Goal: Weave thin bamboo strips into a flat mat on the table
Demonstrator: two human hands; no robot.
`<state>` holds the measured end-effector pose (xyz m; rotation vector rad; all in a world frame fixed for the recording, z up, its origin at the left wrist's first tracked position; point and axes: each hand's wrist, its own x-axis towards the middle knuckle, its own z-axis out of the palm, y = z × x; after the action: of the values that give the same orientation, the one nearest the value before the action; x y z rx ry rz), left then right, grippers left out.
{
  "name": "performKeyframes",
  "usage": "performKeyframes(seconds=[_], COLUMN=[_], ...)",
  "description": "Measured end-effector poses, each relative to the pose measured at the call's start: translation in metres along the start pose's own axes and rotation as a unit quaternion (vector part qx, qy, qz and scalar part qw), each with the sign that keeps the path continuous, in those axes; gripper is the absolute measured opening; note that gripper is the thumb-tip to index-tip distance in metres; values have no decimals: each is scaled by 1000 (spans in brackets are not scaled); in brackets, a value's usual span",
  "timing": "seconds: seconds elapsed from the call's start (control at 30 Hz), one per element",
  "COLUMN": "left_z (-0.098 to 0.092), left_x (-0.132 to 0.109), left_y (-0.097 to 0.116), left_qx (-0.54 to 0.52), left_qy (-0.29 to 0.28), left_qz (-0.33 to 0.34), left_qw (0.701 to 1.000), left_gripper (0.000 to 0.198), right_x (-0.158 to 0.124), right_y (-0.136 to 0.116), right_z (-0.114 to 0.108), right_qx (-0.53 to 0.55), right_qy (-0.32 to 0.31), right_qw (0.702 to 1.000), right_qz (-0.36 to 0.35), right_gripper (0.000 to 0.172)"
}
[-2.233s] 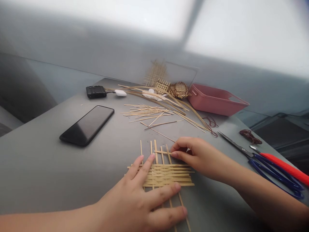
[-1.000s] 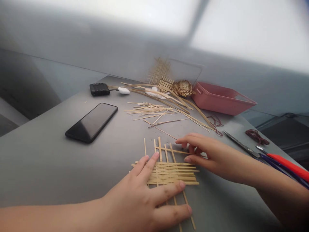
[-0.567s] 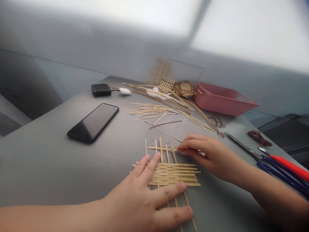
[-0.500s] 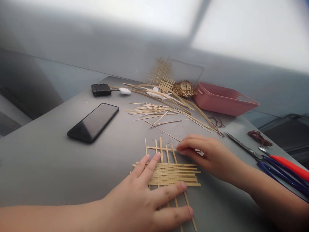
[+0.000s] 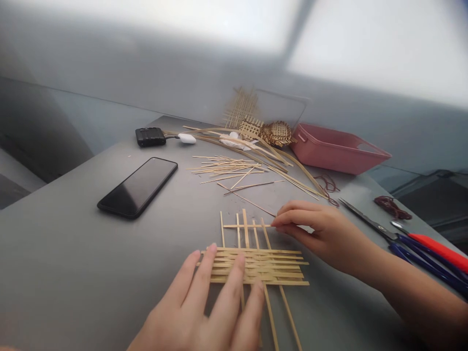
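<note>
While our left hand (image 5: 204, 312) lies flat, gripping nothing, fingers pinning the woven mat (image 5: 259, 265) to the table (image 5: 73, 253), likely to stop it sliding, our right hand (image 5: 321, 233) pinches a loose strip (image 5: 248, 225) laid across the uprights (image 5: 245, 236) just beyond. Spare strips (image 5: 226, 168) lie farther back.

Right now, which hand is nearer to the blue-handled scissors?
Right. The right hand pinches a loose strip close beside the blue-handled scissors, not touching them; the left hand presses on the near edge of the woven mat, farther off.
</note>
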<state>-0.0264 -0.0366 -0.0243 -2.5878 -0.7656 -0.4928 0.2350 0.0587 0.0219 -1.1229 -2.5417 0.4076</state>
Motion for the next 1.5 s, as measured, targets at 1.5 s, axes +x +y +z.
performKeyframes(seconds=[1.5], left_z=[3], left_x=[34], left_y=[-71], left_qx=[-610], left_qy=[-97], left_qz=[-396], left_qw=[679], left_gripper=[40], right_x=[-3], right_y=[-4], right_z=[-5], right_qx=[37], right_qy=[72], right_qw=[996], right_qz=[24], right_gripper=[20])
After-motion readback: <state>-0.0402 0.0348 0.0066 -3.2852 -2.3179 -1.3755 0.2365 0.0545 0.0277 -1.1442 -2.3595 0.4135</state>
